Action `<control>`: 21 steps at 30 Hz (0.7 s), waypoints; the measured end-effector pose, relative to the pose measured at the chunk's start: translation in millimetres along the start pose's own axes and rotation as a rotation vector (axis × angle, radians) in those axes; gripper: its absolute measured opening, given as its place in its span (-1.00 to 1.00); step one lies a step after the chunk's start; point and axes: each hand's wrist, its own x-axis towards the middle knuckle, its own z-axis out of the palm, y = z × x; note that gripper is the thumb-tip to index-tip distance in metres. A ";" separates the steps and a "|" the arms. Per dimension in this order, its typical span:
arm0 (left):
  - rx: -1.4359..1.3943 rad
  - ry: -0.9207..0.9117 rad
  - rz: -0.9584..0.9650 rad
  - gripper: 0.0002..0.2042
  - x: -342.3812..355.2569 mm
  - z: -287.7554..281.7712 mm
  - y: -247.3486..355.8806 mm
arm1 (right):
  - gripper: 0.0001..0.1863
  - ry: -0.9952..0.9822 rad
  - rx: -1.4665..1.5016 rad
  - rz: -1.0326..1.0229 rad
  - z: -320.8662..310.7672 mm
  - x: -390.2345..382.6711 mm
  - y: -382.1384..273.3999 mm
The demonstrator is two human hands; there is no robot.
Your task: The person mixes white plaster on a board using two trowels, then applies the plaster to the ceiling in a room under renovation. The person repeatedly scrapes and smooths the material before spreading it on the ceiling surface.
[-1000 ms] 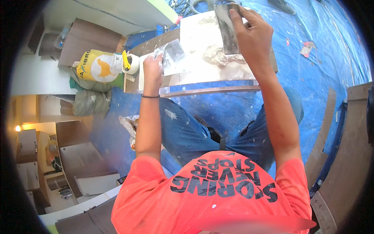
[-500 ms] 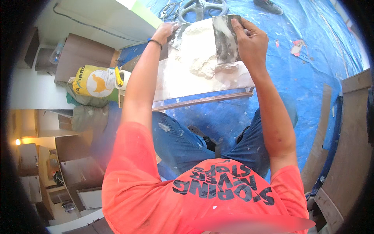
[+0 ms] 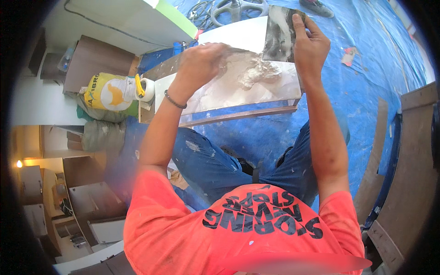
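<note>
My left hand (image 3: 197, 66) is closed on a thin metal scraper (image 3: 243, 51), seen nearly edge-on over the worktop and slightly blurred. My right hand (image 3: 309, 48) grips a wide dark metal blade (image 3: 278, 32) smeared with white compound, fingers at its right side. Below the blades, a lumpy mound of white putty (image 3: 256, 73) sits on the pale, powder-covered board (image 3: 220, 96) of a low wooden bench (image 3: 243, 117). A yellow-handled tool (image 3: 140, 85) and a white tape roll (image 3: 147, 91) lie at the bench's left end.
A yellow-and-white sack (image 3: 110, 91) rests left of the bench on grey-green bundles (image 3: 103, 133). Beyond are a grey wheel-like base (image 3: 238, 11), coiled cables (image 3: 199, 16) and another person's shoe (image 3: 316, 7). Blue sheeting (image 3: 362, 78) covers the floor; wooden panels (image 3: 412, 169) stand at right.
My left hand went away toward the bench's far edge, then came back down and right over the board with its blade. My right hand dipped slightly, then rose and moved right with its blade.
</note>
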 end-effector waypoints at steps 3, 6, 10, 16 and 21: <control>-0.043 0.118 -0.231 -0.82 -6.6 -20.9 3.7 | -0.67 -0.029 -0.056 -0.222 7.4 -4.4 17.2; -0.138 0.356 -0.469 -0.81 -1.4 -22.8 3.8 | -0.74 -0.044 -0.170 -0.409 24.0 -25.2 17.6; -0.249 0.421 -0.656 -0.73 -0.6 -12.9 9.7 | -0.75 -0.236 -0.157 -0.424 49.7 -64.9 4.3; -0.175 0.471 -0.642 -0.71 -17.7 -12.5 49.8 | -0.76 -0.282 -0.222 -0.614 70.1 -81.7 12.0; -0.367 0.554 -0.759 -0.76 -65.2 -25.9 44.4 | -0.77 -0.292 -0.255 -0.583 64.0 -44.9 18.2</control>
